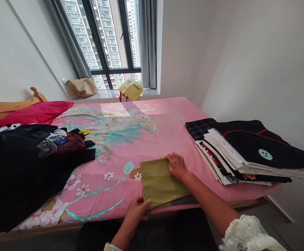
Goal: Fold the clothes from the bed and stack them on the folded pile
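Note:
An olive-green folded cloth point(162, 181) lies flat near the front edge of the bed, with a dark grey part showing under its lower right side. My left hand point(137, 211) pinches its near left corner between thumb and fingers. At its far right corner rests my right hand point(177, 165), fingers stretched over the edge and lying on the fabric. Whether the cloth is a garment or something else, I cannot tell from this folded shape.
A stack of folded clothes point(227, 157), topped by a black garment point(248, 143), stands on the right. Loose dark clothes point(31, 167) are heaped at left near a red pillow point(37, 111). A paper bag point(82, 87) and a yellow bag point(131, 89) sit by the window.

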`<action>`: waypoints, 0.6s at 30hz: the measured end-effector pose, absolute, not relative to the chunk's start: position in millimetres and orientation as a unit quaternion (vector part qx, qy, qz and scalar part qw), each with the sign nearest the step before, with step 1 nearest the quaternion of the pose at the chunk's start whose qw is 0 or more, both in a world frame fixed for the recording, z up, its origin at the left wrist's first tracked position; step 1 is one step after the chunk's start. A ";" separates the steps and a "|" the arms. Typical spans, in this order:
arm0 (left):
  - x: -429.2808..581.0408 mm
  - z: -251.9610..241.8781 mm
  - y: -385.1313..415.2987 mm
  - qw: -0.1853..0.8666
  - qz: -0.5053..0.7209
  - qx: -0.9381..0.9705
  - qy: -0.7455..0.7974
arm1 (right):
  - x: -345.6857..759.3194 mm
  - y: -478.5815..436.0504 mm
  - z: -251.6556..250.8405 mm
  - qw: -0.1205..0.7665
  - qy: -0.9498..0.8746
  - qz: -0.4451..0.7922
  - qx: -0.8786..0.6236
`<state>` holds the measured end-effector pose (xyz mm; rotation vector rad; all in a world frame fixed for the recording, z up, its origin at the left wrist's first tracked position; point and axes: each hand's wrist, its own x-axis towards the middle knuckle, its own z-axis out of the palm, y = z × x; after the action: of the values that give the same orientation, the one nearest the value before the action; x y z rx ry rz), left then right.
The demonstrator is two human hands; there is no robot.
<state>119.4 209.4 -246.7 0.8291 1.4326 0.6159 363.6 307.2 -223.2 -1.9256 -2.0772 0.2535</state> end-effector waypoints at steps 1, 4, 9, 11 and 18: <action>121.7 -247.8 211.1 0.653 0.284 0.342 0.613 | 361.1 313.0 -214.7 0.134 -0.738 0.106 -0.653; 128.8 -250.4 213.3 0.674 0.313 0.312 0.593 | 345.6 333.7 -195.3 0.088 -0.781 0.157 -0.598; 136.2 -258.2 206.5 0.641 0.362 0.277 0.617 | 307.0 372.3 -187.7 0.001 -0.810 0.228 -0.541; 137.6 -259.4 202.1 0.637 0.377 0.251 0.624 | 293.4 385.6 -189.2 -0.029 -0.803 0.249 -0.541; 140.7 -247.3 185.8 0.728 0.400 0.148 0.537 | 278.1 400.2 -183.9 -0.081 -0.774 0.340 -0.528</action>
<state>140.7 185.8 -247.3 0.3256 1.1834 0.8823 278.1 400.2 -183.9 -1.7505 -2.5657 1.1264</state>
